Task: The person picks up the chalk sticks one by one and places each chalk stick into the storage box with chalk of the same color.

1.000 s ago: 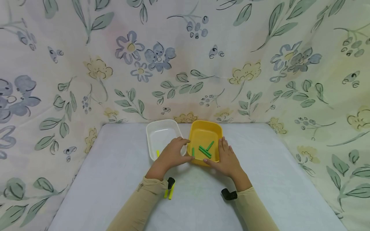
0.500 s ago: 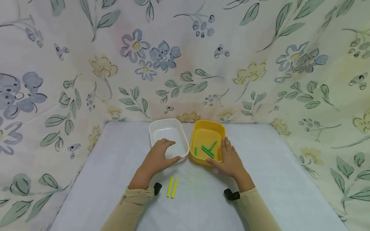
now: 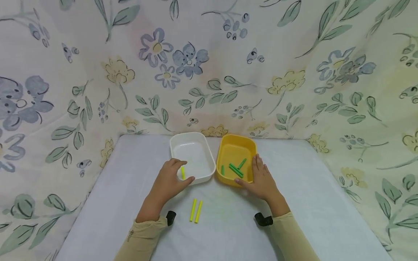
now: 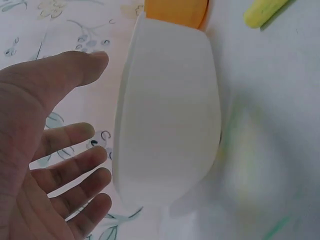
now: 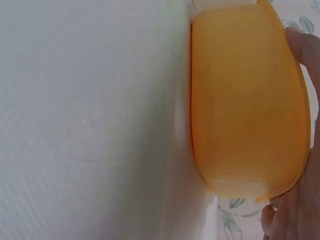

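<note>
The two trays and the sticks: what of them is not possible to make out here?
Head view: near left corner of the white tray, hidden by the left hand.
Left wrist view: inside of this tray, hidden by its wall; one end of a yellow stick, cut off by the top edge.
Right wrist view: green sticks, hidden by the yellow tray.

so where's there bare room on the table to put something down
Bare table: right of the right hand, left of the left hand, and between the two yellow sticks and black wrist clip. Crowded: where the white tray and yellow tray sit, a hand at each.
</note>
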Available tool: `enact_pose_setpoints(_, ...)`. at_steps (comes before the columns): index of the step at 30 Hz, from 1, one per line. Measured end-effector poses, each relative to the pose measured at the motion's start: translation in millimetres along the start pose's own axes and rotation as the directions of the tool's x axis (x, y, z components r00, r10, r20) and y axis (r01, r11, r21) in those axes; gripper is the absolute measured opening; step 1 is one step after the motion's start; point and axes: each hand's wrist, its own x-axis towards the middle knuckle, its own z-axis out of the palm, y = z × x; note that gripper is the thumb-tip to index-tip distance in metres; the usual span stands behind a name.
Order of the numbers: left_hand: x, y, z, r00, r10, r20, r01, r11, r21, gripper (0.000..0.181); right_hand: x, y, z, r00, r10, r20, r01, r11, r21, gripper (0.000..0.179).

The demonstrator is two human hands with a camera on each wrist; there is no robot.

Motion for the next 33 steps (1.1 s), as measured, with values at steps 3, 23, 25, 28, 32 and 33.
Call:
enact_pose_setpoints(3,-4.4,-3.8,-5.4,1.0,-0.004,-0.012,0.003,1.0,-0.027,0.064,1.5,-1.6,0.0,1.0,-0.001,0.015,0.001,1.0,-0.006,0.133)
enact_pose_setpoints(23,-15.5,36.9,-38.2,0.94,-0.042,0.338,0.08,0.992,-0.097,0.054,1.8,-2.7,-7.0,1.0,-0.005,0.02,0.006,0.998,-0.06,0.135)
enact_pose_setpoints(25,-16.3,36.0,-34.8,0.925,-0.05,0.376,0.091,0.992,-0.092,0.055,2.4,-5.0,-8.0,1.0,-0.007,0.019,0.008,0.998,-0.055,0.134)
enact_pose_setpoints(28,-16.6,34.4,-29.9,0.907,-0.043,0.419,0.087,0.992,-0.086,0.057,4.9,-10.6,-8.6,1.0,-0.017,0.016,0.017,0.999,-0.045,0.133)
enact_pose_setpoints(32,-18.3,33.3,-25.5,0.871,-0.047,0.489,0.099,0.992,-0.081,0.062,10.3,-23.8,-6.2,0.998,-0.057,0.013,0.058,0.998,-0.038,0.13)
enact_pose_setpoints(33,-19.0,32.9,-24.5,0.861,-0.049,0.506,0.102,0.992,-0.078,0.064,11.7,-27.9,-5.0,0.997,-0.074,0.012,0.074,0.996,-0.041,0.129)
